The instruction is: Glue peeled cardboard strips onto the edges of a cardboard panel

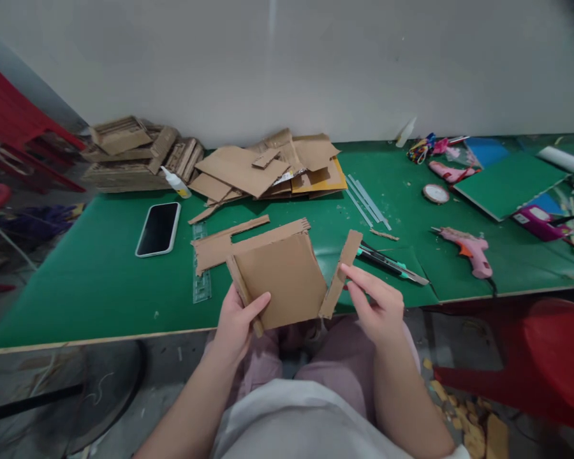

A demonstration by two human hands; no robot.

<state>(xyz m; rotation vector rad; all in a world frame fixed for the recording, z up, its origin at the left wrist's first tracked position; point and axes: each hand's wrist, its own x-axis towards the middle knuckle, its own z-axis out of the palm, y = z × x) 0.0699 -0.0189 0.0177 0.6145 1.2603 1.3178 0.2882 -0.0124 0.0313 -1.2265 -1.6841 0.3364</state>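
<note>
My left hand (pixel 242 315) grips a roughly square cardboard panel (pixel 284 280) by its left side, thumb on top. A narrow cardboard strip (pixel 240 280) stands along that side. Between the fingertips of my right hand (pixel 375 299) is a separate cardboard strip (pixel 340 274), held slanted at the panel's right edge; I cannot tell whether they touch at the lower end. Just beyond the panel lies a cut cardboard offcut (pixel 215 248), partly over a clear green ruler (pixel 201 290). A utility knife (pixel 392 264) rests on the table near my right hand.
On the green table (pixel 95 280) are a phone (pixel 157 229), a glue bottle (pixel 176 183) and piled cardboard sheets (pixel 243 169). Glue sticks (pixel 368 201) lie beyond the knife. A pink glue gun (pixel 469 248) sits at right, near a tape roll (pixel 435 194). A red stool (pixel 555 357) stands below.
</note>
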